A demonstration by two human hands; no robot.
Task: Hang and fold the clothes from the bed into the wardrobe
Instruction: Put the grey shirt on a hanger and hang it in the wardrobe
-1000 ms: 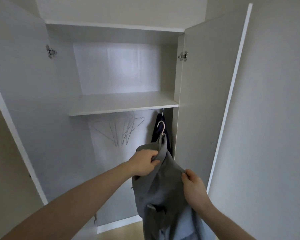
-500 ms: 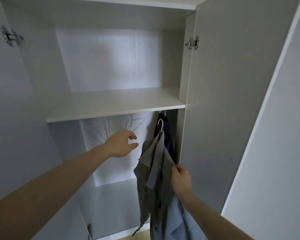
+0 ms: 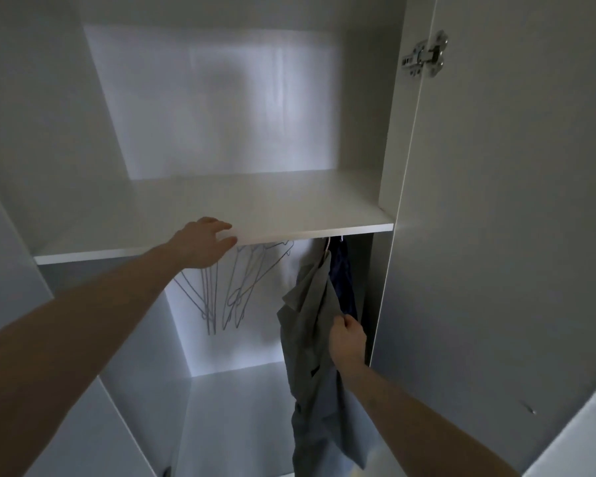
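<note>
A grey garment [image 3: 308, 339] hangs on a hanger [image 3: 327, 247] under the white wardrobe shelf [image 3: 289, 215], its hook going up behind the shelf's front edge. My right hand [image 3: 347, 340] grips the garment's right edge, about a third of the way down. A dark blue garment [image 3: 343, 280] hangs just behind it on the right. My left hand [image 3: 205, 244] reaches to the shelf's front edge, fingers spread and touching it, holding nothing. Several empty wire hangers [image 3: 231, 290] hang below that hand.
The open right wardrobe door [image 3: 496, 235] stands close beside my right arm, with a metal hinge [image 3: 425, 58] near its top. The left door [image 3: 0, 235] is open at the left. The wardrobe's back wall [image 3: 214, 98] is pale.
My left hand let go of the grey garment and rose to the shelf edge. The hanger's hook went up under the shelf. The view moved closer into the wardrobe.
</note>
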